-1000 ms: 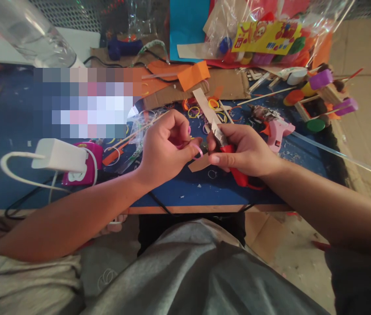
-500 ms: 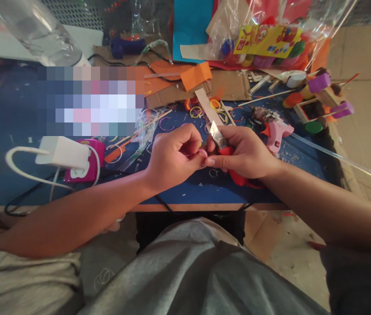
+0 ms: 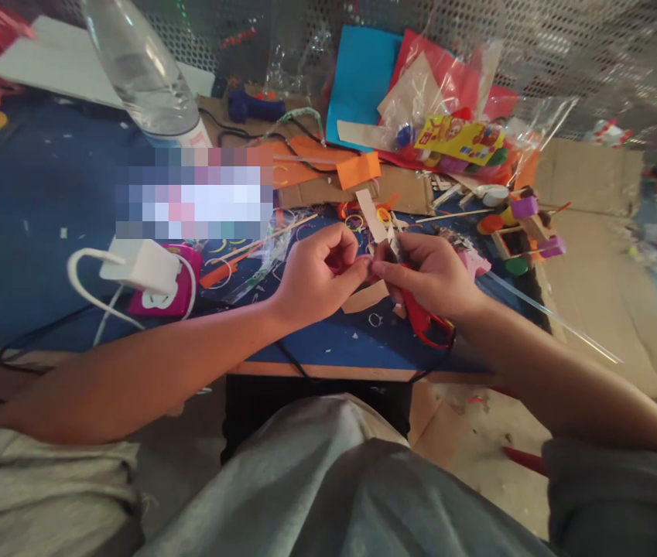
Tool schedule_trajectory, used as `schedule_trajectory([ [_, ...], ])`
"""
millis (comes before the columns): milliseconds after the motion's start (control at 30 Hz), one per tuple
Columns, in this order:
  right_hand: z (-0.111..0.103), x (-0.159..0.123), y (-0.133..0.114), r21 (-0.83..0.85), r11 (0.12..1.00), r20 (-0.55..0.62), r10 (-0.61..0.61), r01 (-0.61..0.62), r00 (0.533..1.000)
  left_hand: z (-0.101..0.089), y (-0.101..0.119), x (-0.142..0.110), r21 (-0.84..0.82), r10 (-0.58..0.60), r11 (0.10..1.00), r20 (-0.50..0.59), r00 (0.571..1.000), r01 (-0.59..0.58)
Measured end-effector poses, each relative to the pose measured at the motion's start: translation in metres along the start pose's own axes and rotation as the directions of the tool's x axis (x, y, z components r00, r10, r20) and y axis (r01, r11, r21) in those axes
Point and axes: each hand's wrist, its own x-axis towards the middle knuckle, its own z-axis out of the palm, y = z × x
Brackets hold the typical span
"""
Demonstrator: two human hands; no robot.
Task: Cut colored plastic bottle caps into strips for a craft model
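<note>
My left hand [image 3: 319,275] is closed in a pinch around a small pink band [image 3: 367,264], mostly hidden by the fingers. My right hand [image 3: 436,278] is shut on red-handled scissors [image 3: 428,323], their metal blades pointing up and away past the fingers. Its thumb and fingertip meet the left fingertips at the band. Beneath the hands lies a tan strip [image 3: 366,297] on the blue tabletop [image 3: 328,340], with a small pale ring [image 3: 375,319] beside it. Another pale strip [image 3: 370,215] lies just beyond the fingers.
A white charger [image 3: 142,264] is plugged into a pink socket block [image 3: 189,271] at left. Behind it stand a blurred-out patch and a water bottle [image 3: 154,85]. Rubber bands, a pink glue gun [image 3: 473,261], a small stick-and-cap model [image 3: 528,224] and a plastic bag [image 3: 461,139] lie around.
The view has shifted, showing more of the mesh and cardboard behind. The scissors have turned, exposing more of the red handle. The tan strip below the hands now shows.
</note>
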Motion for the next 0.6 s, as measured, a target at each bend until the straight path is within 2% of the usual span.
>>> schedule_trajectory([
  [100,0.001,0.007,-0.003,-0.054,0.998,-0.068,0.012,-0.016,0.998,0.0,0.0,0.004,-0.027,-0.024,0.999,-0.021,0.999,0.024],
  [233,0.004,0.014,-0.005,-0.145,0.989,-0.079,-0.006,-0.006,0.997,-0.001,0.001,0.009,-0.076,-0.052,0.996,-0.053,0.997,0.048],
  [300,0.004,0.018,-0.007,-0.189,0.982,-0.093,-0.032,0.014,0.995,-0.003,0.0,0.012,-0.152,-0.1,0.984,-0.033,0.994,0.094],
  [367,0.001,0.024,-0.008,-0.25,0.968,-0.121,-0.055,0.023,0.991,-0.005,-0.002,0.015,-0.296,-0.196,0.938,-0.015,0.981,0.183],
  [433,-0.005,0.033,-0.009,-0.321,0.947,-0.146,-0.05,0.001,0.988,-0.007,-0.005,0.019,-0.464,-0.304,0.849,-0.037,0.952,0.253],
  [500,-0.012,0.046,-0.009,-0.406,0.913,-0.167,-0.029,-0.042,0.985,-0.007,-0.007,0.023,-0.572,-0.357,0.786,-0.11,0.928,0.234],
  [600,-0.021,0.07,-0.006,-0.603,0.797,-0.179,-0.085,-0.042,0.98,-0.007,-0.008,0.026,-0.619,-0.35,0.767,-0.183,0.919,0.168],
])
